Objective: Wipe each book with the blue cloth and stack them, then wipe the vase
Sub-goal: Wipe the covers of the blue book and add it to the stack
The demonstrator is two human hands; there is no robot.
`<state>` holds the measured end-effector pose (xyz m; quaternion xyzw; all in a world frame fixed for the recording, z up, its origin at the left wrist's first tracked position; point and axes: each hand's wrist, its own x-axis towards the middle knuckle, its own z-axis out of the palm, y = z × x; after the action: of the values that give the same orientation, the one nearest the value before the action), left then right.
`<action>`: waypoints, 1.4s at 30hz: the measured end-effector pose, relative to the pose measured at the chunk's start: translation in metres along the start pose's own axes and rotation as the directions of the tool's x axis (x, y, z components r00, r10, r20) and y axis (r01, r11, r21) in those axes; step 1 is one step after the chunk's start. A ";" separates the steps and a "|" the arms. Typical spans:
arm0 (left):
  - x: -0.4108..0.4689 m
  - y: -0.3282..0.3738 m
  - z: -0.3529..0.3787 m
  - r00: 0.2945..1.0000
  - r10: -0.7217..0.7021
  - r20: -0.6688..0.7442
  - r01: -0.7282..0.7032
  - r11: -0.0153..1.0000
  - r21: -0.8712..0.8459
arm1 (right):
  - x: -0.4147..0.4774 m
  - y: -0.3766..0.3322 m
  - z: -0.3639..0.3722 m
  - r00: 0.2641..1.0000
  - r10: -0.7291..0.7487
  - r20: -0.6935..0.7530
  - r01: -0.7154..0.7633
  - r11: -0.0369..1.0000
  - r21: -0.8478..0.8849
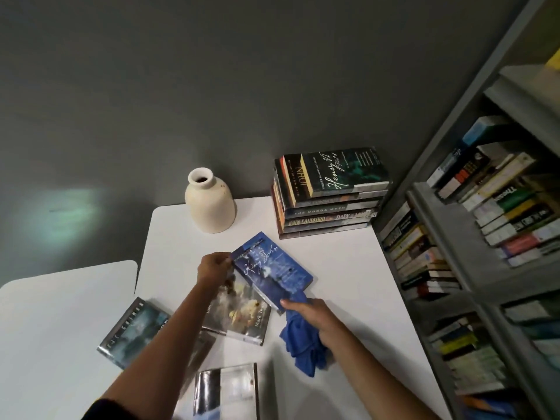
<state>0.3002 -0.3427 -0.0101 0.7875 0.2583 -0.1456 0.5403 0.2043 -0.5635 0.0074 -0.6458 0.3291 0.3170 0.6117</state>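
A blue King John book is held tilted above the white table. My left hand grips its far left corner. My right hand holds the crumpled blue cloth and pinches the book's near corner with the thumb. A cream vase stands upright at the back of the table. To its right, against the wall, is a stack of several books with Henry VI on top. Loose books lie below my arms: a Mark Twain book, a dark one at the left and another at the near edge.
A grey bookshelf full of books runs along the table's right side. A second white table adjoins on the left with a narrow gap between. A dark grey wall is behind.
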 end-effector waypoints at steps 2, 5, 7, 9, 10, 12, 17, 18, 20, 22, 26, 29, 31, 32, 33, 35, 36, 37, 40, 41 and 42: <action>-0.001 0.000 -0.006 1.000 0.003 0.030 -0.002 0.999 -0.033 | -0.003 0.002 0.002 0.998 -0.055 -0.023 0.056 0.998 0.032; -0.011 0.007 -0.014 0.997 0.043 0.066 -0.036 0.995 -0.094 | -0.015 0.000 -0.002 0.990 -0.138 -0.014 0.138 0.990 0.022; -0.022 0.013 -0.023 0.995 0.051 0.087 -0.036 0.986 -0.162 | -0.026 -0.002 -0.006 0.984 -0.180 0.013 0.180 0.984 -0.003; -0.034 0.017 -0.033 0.990 0.057 0.127 -0.026 0.971 -0.236 | -0.036 -0.004 -0.013 0.976 -0.213 0.037 0.214 0.976 -0.034; -0.042 0.020 -0.039 0.986 0.062 0.152 -0.022 0.967 -0.252 | -0.042 -0.004 -0.017 0.975 -0.216 0.044 0.217 0.975 -0.040; -0.058 0.027 -0.049 0.974 0.071 0.217 -0.020 0.974 -0.228 | -0.055 -0.007 -0.024 0.974 -0.219 0.062 0.222 0.974 -0.049; -0.103 0.038 -0.054 0.920 0.141 0.366 -0.102 0.987 -0.123 | -0.083 -0.009 -0.039 0.957 -0.241 0.164 0.263 0.956 -0.130; -0.111 0.036 -0.052 0.918 0.183 0.351 -0.145 0.981 -0.132 | -0.087 -0.009 -0.041 0.955 -0.242 0.169 0.268 0.951 -0.152; -0.123 0.028 -0.049 0.927 0.249 0.282 -0.221 0.967 -0.128 | -0.093 -0.008 -0.045 0.953 -0.249 0.170 0.280 0.941 -0.188; -0.137 0.019 -0.045 0.938 0.277 0.208 -0.242 0.954 -0.178 | -0.103 -0.007 -0.049 0.948 -0.269 0.168 0.300 0.934 -0.194; -0.162 0.005 -0.037 0.956 0.282 0.079 -0.250 0.925 -0.285 | -0.117 -0.002 -0.063 0.915 -0.403 -0.017 0.391 0.896 -0.210; -0.180 -0.001 -0.030 0.949 0.316 0.013 -0.297 0.904 -0.308 | -0.127 -0.007 -0.079 0.858 -0.486 -0.165 0.467 0.873 -0.142; -0.200 0.003 -0.021 0.938 0.345 -0.014 -0.329 0.882 -0.338 | -0.139 -0.012 -0.081 0.802 -0.568 -0.182 0.529 0.819 -0.223; -0.210 0.005 -0.016 0.938 0.345 -0.024 -0.331 0.876 -0.351 | -0.146 -0.013 -0.078 0.733 -0.653 -0.191 0.581 0.746 -0.325; -0.217 0.007 -0.010 0.938 0.345 -0.035 -0.334 0.871 -0.360 | -0.151 -0.012 -0.075 0.627 -0.756 -0.186 0.642 0.638 -0.427; -0.229 0.008 0.003 0.937 0.344 -0.053 -0.338 0.865 -0.372 | -0.160 -0.009 -0.063 0.451 -0.881 -0.141 0.709 0.450 -0.543; -0.235 0.008 0.008 0.943 0.328 -0.054 -0.322 0.860 -0.395 | -0.163 -0.006 -0.056 0.428 -0.896 -0.116 0.691 0.407 -0.597; -0.238 0.008 0.013 0.948 0.312 -0.058 -0.307 0.855 -0.418 | -0.164 -0.002 -0.053 0.435 -0.895 -0.104 0.631 0.385 -0.674; -0.247 0.003 0.023 0.959 0.274 -0.073 -0.275 0.841 -0.465 | -0.163 0.010 -0.055 0.463 -0.883 -0.082 0.492 0.332 -0.805; -0.250 0.001 0.026 0.962 0.263 -0.076 -0.267 0.839 -0.474 | -0.163 0.011 -0.058 0.473 -0.878 -0.075 0.474 0.325 -0.818; -0.256 0.003 0.030 0.962 0.262 -0.076 -0.265 0.837 -0.479 | -0.163 0.010 -0.060 0.480 -0.874 -0.079 0.454 0.325 -0.830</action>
<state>0.0927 -0.4354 0.1115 0.6554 0.1778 0.0025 0.7341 0.1018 -0.6179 0.1369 -0.9613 0.0157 -0.0678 0.2667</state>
